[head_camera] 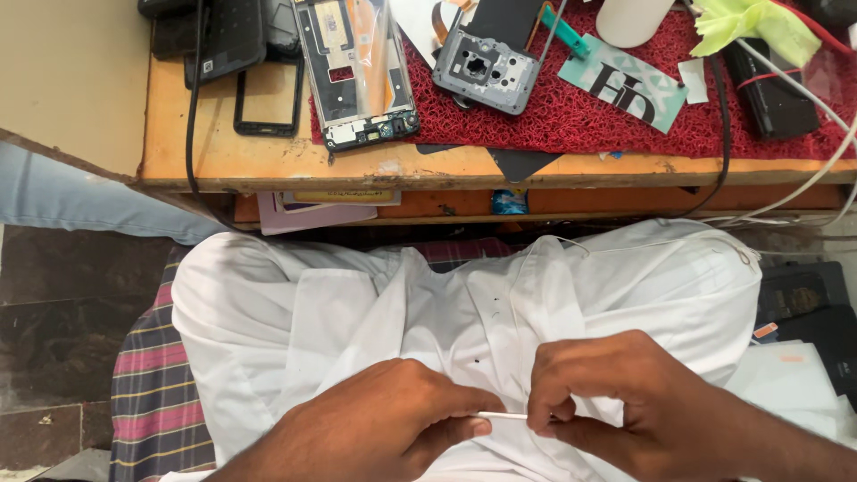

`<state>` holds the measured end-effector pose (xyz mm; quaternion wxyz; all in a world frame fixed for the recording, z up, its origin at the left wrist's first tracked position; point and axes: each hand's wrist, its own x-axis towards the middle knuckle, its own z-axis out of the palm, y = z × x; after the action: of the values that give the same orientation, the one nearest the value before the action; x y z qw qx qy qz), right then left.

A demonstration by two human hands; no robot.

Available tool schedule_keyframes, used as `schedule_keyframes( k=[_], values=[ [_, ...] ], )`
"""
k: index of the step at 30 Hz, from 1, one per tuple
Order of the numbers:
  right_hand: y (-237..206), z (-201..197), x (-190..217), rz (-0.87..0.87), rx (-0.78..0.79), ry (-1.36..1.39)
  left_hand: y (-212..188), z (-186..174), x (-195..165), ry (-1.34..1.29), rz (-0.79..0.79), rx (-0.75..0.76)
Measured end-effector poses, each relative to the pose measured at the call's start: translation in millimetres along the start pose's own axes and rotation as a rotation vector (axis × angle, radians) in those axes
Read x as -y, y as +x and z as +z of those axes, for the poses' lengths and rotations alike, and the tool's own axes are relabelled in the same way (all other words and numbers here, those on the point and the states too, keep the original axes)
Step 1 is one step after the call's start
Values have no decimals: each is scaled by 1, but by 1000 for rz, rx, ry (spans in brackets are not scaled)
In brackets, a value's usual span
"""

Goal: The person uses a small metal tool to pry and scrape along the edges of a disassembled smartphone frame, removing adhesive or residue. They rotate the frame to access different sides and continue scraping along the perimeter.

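Note:
My left hand and my right hand meet low over my lap, above the white cloth of my garment. Between their fingertips they pinch a thin white stick, each hand on one end, held level. On the wooden table ahead lie an opened phone frame with its circuit board and a grey camera-housing part, both on a red mat. Neither hand touches the table.
Dark phones and a black screen bezel lie at the table's left. A teal card, a yellow-green cloth, a black battery pack and white cables sit at right. Checked fabric covers the seat.

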<state>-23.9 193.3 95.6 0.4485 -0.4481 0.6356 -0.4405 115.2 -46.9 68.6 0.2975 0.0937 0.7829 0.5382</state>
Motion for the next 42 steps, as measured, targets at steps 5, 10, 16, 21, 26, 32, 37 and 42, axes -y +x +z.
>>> schedule_keyframes(
  k=[5,10,16,21,26,32,37,42],
  values=[
    [-12,-2,-4,-142,56,-7,4,-3,14,-147,237,-49],
    [-45,-44,-3,66,-290,-352,-14,-39,37,-397,-284,-139],
    [-15,-11,-19,-151,-291,-634,8,-24,35,-258,-215,-26],
    [17,8,-20,-327,-230,-836,16,-24,11,-141,-274,34],
    [21,8,-35,-405,-193,-916,16,-17,22,-303,-285,87],
    [-4,-40,-38,-82,-331,-987,2,-29,44,-602,-241,-30],
    [-2,-53,-16,-66,-326,-962,17,-28,37,-539,-170,-15],
    [17,-19,-20,-407,-248,-971,33,-22,31,-546,-179,116]
  ],
)
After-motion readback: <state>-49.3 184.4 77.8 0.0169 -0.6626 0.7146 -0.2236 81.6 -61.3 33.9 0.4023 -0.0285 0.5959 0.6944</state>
